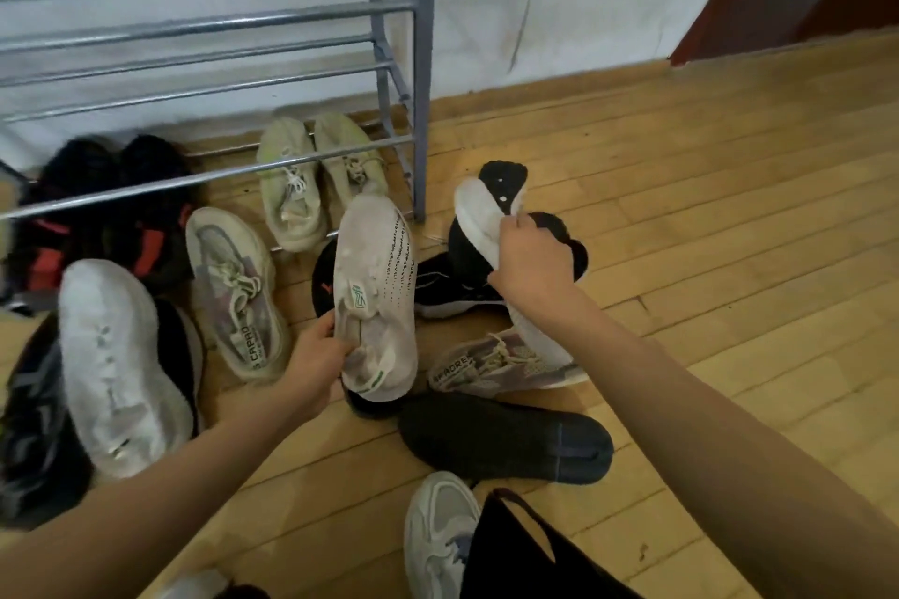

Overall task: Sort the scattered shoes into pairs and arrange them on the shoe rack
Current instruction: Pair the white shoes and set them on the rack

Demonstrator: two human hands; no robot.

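our left hand (316, 365) curls its fingers round a white knit shoe (377, 287), our right hand (530, 270) round its likely mate (479, 221). two pairs (316, 180) sit at the bottom of the shoe rack (421, 112); others lie scattered.

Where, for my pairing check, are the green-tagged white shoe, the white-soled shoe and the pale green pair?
green-tagged white shoe (379, 258): head view, mid upper.
white-soled shoe (479, 229): head view, on its sole.
pale green pair (293, 182): head view, left shoe's laces.

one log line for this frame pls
left hand grips white knit sneaker | right hand grips white-soled sneaker, sole toward camera | pale green pair at shoe rack base
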